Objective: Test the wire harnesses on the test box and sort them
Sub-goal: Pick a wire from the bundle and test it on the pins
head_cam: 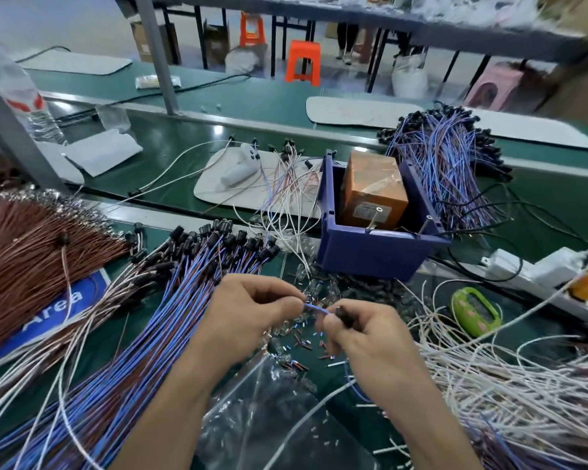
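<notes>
Blue harness (316,308): just above the desk's (523,337) near middle, strung between both hands.
Left hand (252,307): pinches the wire.
Right hand (364,337): grips its black connector (345,315).
Tip: keep the connector straight for the orange test box (370,188), beyond in the blue bin (370,252).

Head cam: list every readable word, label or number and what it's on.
"Area": white letters on the blue sign at left, partly covered by the brown wires; nothing more of it shows.
Label on the orange box in the blue bin: too small to read.
Label on the plastic bottle: blurred.
Display of the green timer: unreadable.
</notes>
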